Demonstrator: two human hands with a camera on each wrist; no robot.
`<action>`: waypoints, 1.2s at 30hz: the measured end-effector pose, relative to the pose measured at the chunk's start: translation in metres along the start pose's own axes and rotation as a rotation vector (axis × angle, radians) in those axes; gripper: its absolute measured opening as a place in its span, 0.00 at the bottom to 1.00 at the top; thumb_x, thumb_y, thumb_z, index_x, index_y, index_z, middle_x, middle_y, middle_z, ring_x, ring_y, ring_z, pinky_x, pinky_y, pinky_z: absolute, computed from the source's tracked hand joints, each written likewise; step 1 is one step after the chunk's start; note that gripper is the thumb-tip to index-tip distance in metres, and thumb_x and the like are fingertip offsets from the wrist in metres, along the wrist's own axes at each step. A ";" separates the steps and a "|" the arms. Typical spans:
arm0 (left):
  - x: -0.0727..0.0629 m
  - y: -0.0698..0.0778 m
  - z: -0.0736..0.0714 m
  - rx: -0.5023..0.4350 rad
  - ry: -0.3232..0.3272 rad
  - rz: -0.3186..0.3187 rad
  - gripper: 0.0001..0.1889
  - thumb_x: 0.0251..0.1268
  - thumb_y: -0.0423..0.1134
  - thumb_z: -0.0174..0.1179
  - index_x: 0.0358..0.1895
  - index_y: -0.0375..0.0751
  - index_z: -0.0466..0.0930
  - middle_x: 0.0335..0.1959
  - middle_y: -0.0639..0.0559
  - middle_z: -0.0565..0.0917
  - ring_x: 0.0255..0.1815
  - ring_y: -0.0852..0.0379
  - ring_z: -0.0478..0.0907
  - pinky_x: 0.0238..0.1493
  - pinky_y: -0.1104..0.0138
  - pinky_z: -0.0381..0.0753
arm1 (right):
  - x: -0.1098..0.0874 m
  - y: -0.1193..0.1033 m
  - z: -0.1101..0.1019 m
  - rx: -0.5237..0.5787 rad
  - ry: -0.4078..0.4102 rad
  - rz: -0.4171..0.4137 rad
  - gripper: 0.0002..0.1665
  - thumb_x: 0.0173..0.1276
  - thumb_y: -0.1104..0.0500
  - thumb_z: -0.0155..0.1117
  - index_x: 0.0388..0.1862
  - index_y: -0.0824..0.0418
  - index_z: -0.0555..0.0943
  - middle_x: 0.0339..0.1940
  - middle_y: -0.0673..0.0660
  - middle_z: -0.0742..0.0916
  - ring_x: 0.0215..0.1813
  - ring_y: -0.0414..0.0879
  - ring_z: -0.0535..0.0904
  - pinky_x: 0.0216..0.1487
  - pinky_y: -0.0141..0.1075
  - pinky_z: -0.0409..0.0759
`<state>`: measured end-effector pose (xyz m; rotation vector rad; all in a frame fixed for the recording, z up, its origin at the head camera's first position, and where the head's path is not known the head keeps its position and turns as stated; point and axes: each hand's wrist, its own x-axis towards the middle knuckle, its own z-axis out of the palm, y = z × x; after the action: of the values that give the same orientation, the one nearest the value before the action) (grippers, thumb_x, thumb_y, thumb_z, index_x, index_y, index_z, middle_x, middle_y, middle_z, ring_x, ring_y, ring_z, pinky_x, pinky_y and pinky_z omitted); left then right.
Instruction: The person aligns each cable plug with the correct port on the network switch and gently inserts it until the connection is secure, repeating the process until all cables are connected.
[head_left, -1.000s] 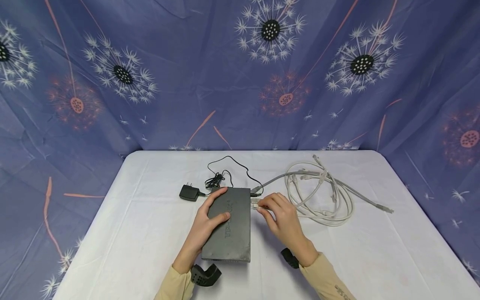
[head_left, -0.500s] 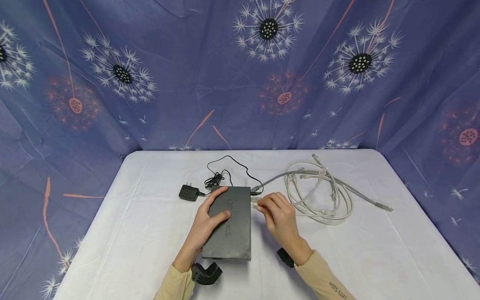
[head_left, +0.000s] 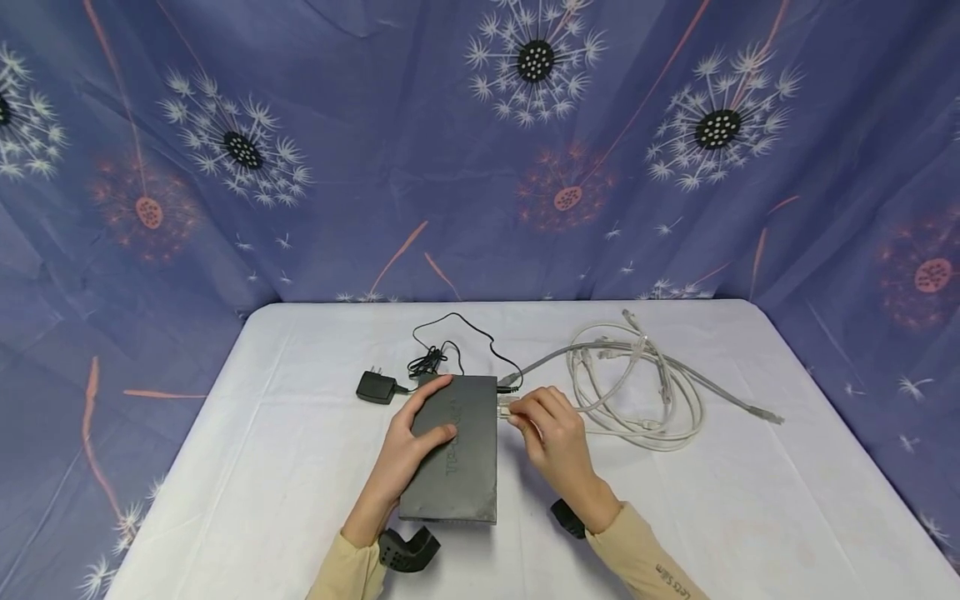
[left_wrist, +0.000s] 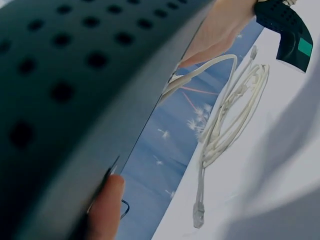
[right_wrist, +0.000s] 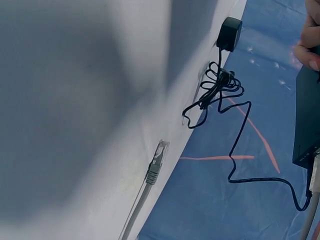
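Note:
A dark grey network switch [head_left: 468, 467] lettered TP-LINK is held up in my left hand [head_left: 405, 450], thumb across its top and fingers around its left side. At its right side my right hand [head_left: 561, 437] pinches a clear-ended network cable plug [head_left: 505, 411] between thumb and fingertips, right at the port edge. Just beyond, the thin black power lead [head_left: 510, 388] meets the same side. In the right wrist view a pale plug [right_wrist: 315, 175] sits at the switch's edge beside that lead. The port faces are hidden from the head view.
Coiled pale network cables [head_left: 693, 417] lie to the right on the white table [head_left: 247, 467]. A loose grey network cable [head_left: 712, 385] crosses them, one plug near the switch. A black power adapter [head_left: 375, 387] and its bundled lead lie behind left. A patterned curtain [head_left: 420, 150] hangs behind.
My right wrist has shifted slightly left, its fingertips staying at the plug by the switch's right side. My left hand keeps its grip on the switch; the cables lie as before.

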<state>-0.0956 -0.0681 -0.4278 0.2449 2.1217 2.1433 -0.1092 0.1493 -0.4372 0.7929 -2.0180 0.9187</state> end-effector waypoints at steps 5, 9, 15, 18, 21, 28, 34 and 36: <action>0.000 -0.003 -0.001 -0.009 0.015 0.003 0.33 0.57 0.34 0.62 0.69 0.53 0.68 0.67 0.51 0.67 0.64 0.47 0.65 0.59 0.48 0.62 | -0.003 -0.002 0.000 0.012 -0.027 0.049 0.04 0.58 0.66 0.70 0.31 0.64 0.83 0.30 0.52 0.81 0.34 0.47 0.75 0.37 0.34 0.72; 0.000 -0.005 -0.002 -0.012 0.028 -0.002 0.33 0.56 0.34 0.62 0.68 0.53 0.69 0.67 0.51 0.67 0.64 0.48 0.65 0.60 0.48 0.60 | -0.006 -0.002 0.001 0.026 -0.032 0.077 0.07 0.54 0.69 0.72 0.32 0.64 0.83 0.32 0.52 0.81 0.36 0.47 0.75 0.40 0.33 0.72; 0.001 -0.008 -0.002 -0.020 0.037 -0.010 0.33 0.55 0.33 0.63 0.68 0.54 0.70 0.67 0.51 0.68 0.62 0.48 0.66 0.59 0.51 0.61 | -0.009 -0.001 0.002 0.038 -0.031 0.100 0.10 0.52 0.72 0.72 0.34 0.64 0.84 0.33 0.53 0.80 0.37 0.48 0.76 0.42 0.31 0.72; 0.001 -0.009 -0.002 -0.022 0.041 -0.010 0.33 0.55 0.33 0.63 0.67 0.54 0.70 0.66 0.50 0.68 0.62 0.47 0.67 0.59 0.51 0.62 | -0.009 0.000 0.000 0.060 -0.036 0.125 0.10 0.53 0.73 0.70 0.35 0.64 0.84 0.33 0.53 0.81 0.38 0.47 0.76 0.43 0.28 0.72; 0.001 -0.009 -0.003 -0.021 0.045 -0.011 0.33 0.55 0.33 0.63 0.68 0.52 0.69 0.66 0.49 0.68 0.61 0.46 0.68 0.58 0.52 0.63 | -0.008 0.003 -0.003 0.076 -0.032 0.150 0.12 0.53 0.75 0.70 0.36 0.64 0.84 0.34 0.53 0.81 0.38 0.47 0.77 0.44 0.28 0.73; 0.002 -0.011 -0.005 -0.021 0.046 -0.011 0.34 0.55 0.33 0.63 0.69 0.49 0.68 0.65 0.48 0.68 0.58 0.46 0.69 0.55 0.53 0.66 | -0.004 0.013 -0.011 0.080 -0.024 0.217 0.15 0.56 0.76 0.67 0.41 0.65 0.83 0.38 0.55 0.82 0.36 0.46 0.79 0.41 0.30 0.76; 0.002 -0.013 -0.006 -0.017 0.049 -0.011 0.33 0.54 0.33 0.63 0.67 0.54 0.70 0.65 0.48 0.69 0.57 0.46 0.70 0.55 0.53 0.67 | 0.002 0.024 -0.019 0.073 -0.058 0.340 0.15 0.58 0.74 0.67 0.45 0.67 0.82 0.39 0.57 0.82 0.33 0.44 0.78 0.37 0.35 0.76; 0.002 -0.014 -0.006 -0.017 0.050 -0.013 0.33 0.54 0.33 0.63 0.66 0.56 0.71 0.65 0.48 0.69 0.56 0.46 0.70 0.55 0.54 0.67 | 0.005 0.028 -0.022 0.079 -0.074 0.384 0.16 0.58 0.74 0.67 0.46 0.67 0.81 0.40 0.58 0.82 0.32 0.44 0.78 0.37 0.35 0.76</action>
<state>-0.0989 -0.0734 -0.4413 0.1777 2.1238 2.1818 -0.1249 0.1811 -0.4331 0.4919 -2.2552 1.2044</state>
